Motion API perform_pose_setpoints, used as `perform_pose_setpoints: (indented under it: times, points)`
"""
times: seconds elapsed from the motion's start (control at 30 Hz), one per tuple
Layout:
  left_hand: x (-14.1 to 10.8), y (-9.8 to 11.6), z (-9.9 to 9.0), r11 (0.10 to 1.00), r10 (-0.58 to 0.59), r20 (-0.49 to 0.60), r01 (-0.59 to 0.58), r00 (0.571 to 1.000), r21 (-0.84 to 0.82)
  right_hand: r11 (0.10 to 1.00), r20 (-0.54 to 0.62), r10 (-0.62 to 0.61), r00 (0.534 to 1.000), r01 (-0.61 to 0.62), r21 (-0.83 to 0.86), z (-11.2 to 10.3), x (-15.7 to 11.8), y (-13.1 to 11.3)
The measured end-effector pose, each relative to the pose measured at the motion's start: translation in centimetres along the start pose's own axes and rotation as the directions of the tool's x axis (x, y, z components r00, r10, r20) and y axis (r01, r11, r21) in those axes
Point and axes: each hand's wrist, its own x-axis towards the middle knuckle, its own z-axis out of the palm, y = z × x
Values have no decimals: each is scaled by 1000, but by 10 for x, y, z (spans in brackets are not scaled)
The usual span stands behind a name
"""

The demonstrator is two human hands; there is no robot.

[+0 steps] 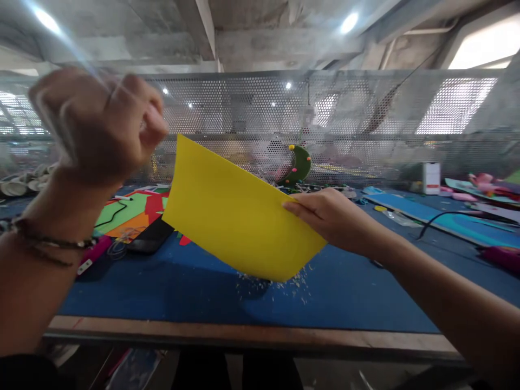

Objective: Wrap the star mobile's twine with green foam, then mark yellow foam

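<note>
A stiff yellow craft sheet (244,211) hangs tilted and slightly bowed above the blue table surface (162,295). My right hand (331,219) pinches its right edge, thumb on the near face and fingers behind. Raised to the left of the sheet, apart from its upper left corner, is my left hand (101,122). It is closed in a fist and blurred by motion; nothing sticks out of it. Small white bits (300,284) lie scattered beneath the sheet's lower edge.
Coloured sheets (136,208), a black flat object (150,238) and a magenta tool (95,254) lie left. A green crescent (300,165) with pompoms stands against the perforated metal screen (244,103). A blue board (447,219) and a white box (431,179) are right.
</note>
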Motion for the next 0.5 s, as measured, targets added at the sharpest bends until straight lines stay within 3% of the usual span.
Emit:
perform_pose_setpoints:
  times: [0.03, 0.1, 0.13, 0.17, 0.33, 0.5]
  points:
    - [5, 12, -12, 992, 9, -76, -19, 997, -128, 1000, 3, -13, 1000, 13, -24, -1, 3, -2]
    - [14, 38, -30, 870, 209, -190, -271, 959, -412, 994, 0, -63, 998, 63, -87, -4, 6, -6]
    - [16, 50, -34, 790, 340, -175, -382, 924, -480, 989, 7, -92, 996, 92, -118, -6, 7, -8]
    - [16, 60, -36, 745, 391, -186, -428, 902, -511, 982, 21, -118, 993, 119, -146, -8, 8, -10]
    - [9, 81, -25, 600, 501, -210, -512, 839, -615, 944, 119, -142, 983, 170, -281, -15, 3, -15]
    - [17, 75, -32, 552, 500, -233, -515, 834, -656, 881, 42, -244, 969, 239, -409, -19, 1, -22]
